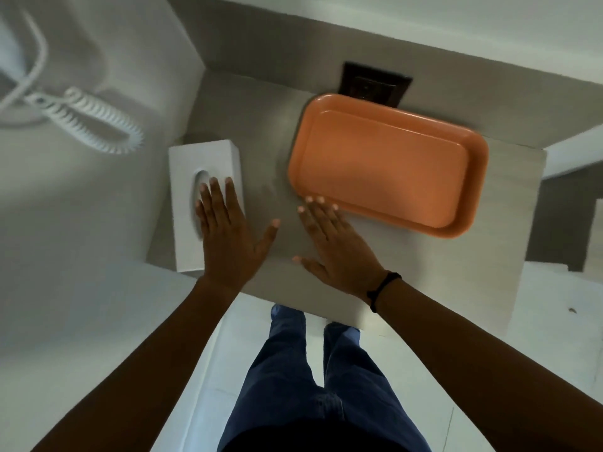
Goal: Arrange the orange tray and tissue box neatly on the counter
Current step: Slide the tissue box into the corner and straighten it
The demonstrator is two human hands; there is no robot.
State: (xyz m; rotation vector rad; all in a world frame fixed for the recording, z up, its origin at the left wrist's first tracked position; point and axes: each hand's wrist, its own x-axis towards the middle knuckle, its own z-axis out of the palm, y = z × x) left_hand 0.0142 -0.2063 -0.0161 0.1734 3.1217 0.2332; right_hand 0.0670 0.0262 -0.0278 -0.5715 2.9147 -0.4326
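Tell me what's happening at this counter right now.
A person stands at a small grey counter, both hands spread flat. The left hand lies over the near half of a white tissue box at the counter's left edge. The right hand reaches for the empty orange tray, fingertips at its near rim. Neither is gripped. The tray sits slightly askew, partly covering a dark wall socket.

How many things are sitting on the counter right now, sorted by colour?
Orange: 1, the orange tray
White: 1, the tissue box
Dark: 1, a dark square plate behind the tray, partly hidden
Total: 3
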